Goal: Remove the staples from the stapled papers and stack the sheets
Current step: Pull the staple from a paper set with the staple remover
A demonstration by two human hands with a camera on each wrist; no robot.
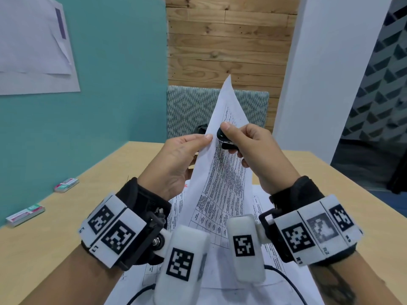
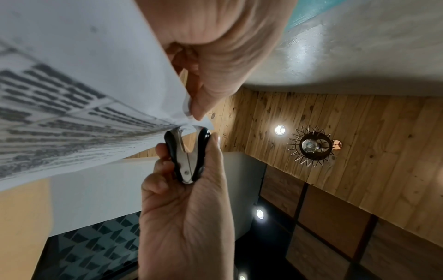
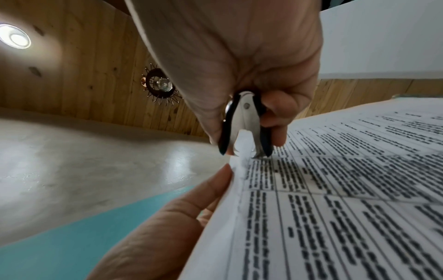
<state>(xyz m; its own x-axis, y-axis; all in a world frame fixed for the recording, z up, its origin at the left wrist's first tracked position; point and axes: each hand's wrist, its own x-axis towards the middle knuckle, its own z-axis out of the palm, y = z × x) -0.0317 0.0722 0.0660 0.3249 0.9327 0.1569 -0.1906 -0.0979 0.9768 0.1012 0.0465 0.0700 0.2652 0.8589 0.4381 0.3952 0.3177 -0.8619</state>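
**Staple puller bites the paper's edge**

While the left hand (image 1: 176,159) pinches the printed white paper sheets (image 1: 222,172) by their edge, they stand up off the light wooden table (image 1: 88,194), long side pointing up and away. The right hand (image 1: 259,155) squeezes the black and silver staple puller (image 2: 188,155) on that edge. Its claws hide the staple. More printed sheets (image 1: 264,216) lie flat underneath.

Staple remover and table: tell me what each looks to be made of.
Staple remover: shiny bare metal for the inner blades and rivet, going by the bright reflections; the outer grips are glossy black, probably plastic.
Table: pale tan with a smooth, matte surface and no clear grain, so likely laminate or veneered board rather than solid wood.
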